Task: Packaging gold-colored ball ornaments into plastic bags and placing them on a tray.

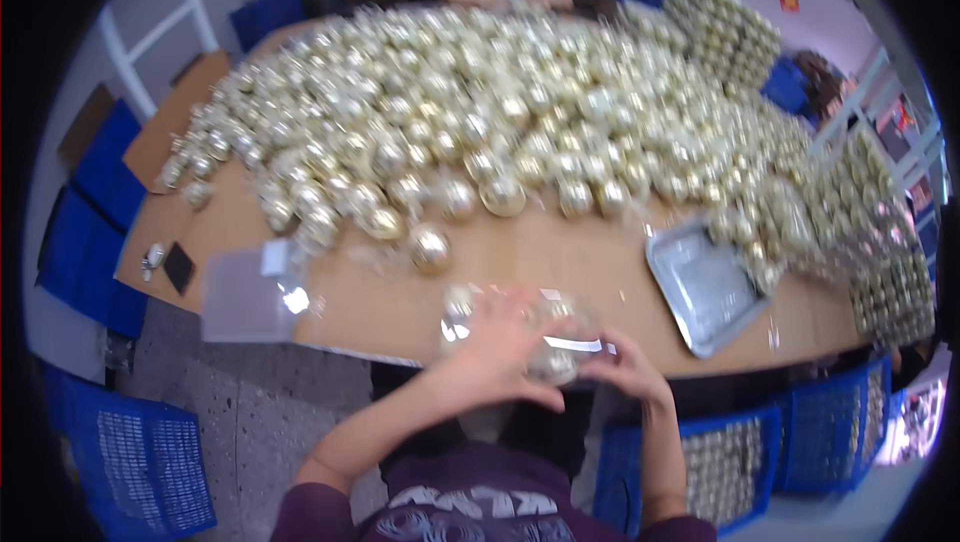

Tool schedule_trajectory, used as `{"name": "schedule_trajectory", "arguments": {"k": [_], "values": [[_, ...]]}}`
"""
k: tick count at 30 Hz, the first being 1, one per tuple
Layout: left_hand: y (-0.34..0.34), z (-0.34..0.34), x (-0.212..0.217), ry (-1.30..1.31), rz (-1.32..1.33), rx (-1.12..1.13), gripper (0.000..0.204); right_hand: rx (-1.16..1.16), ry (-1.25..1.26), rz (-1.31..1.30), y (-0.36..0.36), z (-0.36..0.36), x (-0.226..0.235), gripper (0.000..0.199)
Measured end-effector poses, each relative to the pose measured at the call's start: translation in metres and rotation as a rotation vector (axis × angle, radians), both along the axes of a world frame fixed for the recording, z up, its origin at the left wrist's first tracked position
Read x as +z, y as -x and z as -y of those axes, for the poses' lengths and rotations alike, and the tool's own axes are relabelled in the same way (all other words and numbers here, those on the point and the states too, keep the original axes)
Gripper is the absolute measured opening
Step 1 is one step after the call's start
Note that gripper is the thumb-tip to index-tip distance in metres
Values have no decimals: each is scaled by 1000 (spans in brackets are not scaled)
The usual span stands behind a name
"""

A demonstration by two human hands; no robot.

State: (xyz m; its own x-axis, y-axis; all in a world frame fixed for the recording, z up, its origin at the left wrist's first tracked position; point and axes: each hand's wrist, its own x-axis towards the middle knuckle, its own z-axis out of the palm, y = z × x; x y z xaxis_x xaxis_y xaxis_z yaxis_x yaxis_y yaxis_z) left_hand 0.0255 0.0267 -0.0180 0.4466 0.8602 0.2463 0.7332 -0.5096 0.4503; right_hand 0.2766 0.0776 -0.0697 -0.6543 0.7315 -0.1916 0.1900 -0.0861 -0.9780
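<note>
At six o'clock, by the near edge of the cardboard-topped table (530, 252), was a clear plastic pack (572, 344) with shiny baubles (555, 367) inside. The left hand (495, 337) was over its top, fingers and thumb spread apart. The right hand (628, 370) curled at the pack's three o'clock end, but blur hid whether it pinched tight.

If the hands slipped, the pack could have dropped off the edge and its baubles cracked. At the pack's eleven o'clock, one loose bauble (431, 249) sat in front of the big bauble pile (480, 112); a bump could have made it roll. The metal tray (690, 277) lay at two o'clock.
</note>
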Motion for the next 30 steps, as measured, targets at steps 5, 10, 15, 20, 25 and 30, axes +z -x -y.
{"name": "schedule_trajectory", "arguments": {"k": [5, 10, 15, 20, 25, 30], "values": [[-34, -14, -4, 3, -173, -73, 93, -3, 6, -70, 0, 7, -4, 47], [-36, -4, 24, -274, 249, 273, 99, -740, -703, -386, 27, 28, 20, 69], [-55, -1, -1, -753, 726, 569, 108, -499, -1101, 47, 69, 28, 46, 60], [-3, 4, -25, -494, 951, 358, 79, -443, -850, -662, 85, -3, 43, 42], [18, -36, -3, -574, 1052, 11, 25, -426, -805, -689, 89, -4, 49, 25], [8, -38, 1, -7, 1551, -244, 22, -514, -689, -723, 82, 5, 49, 9]]}}
